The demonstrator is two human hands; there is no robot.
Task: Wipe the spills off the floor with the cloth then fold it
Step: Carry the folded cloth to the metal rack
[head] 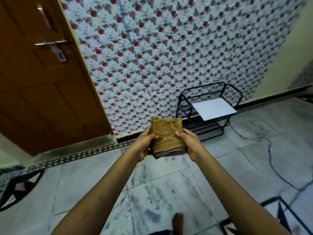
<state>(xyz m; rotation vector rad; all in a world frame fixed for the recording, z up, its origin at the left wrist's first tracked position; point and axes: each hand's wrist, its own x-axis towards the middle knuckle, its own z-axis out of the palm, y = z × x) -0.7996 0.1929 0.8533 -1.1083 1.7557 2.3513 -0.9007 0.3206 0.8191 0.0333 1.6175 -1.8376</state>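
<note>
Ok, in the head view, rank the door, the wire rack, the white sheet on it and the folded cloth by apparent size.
1. door
2. wire rack
3. and 4. white sheet and folded cloth: look alike; the cloth is nearer the camera, so unsure.

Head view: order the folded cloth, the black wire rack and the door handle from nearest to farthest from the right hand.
1. Folded cloth: held in the right hand, with the left hand gripping its other side.
2. Black wire rack: on the floor beyond, to the right, against the wall.
3. Door handle: far upper left, on the brown door.
</note>
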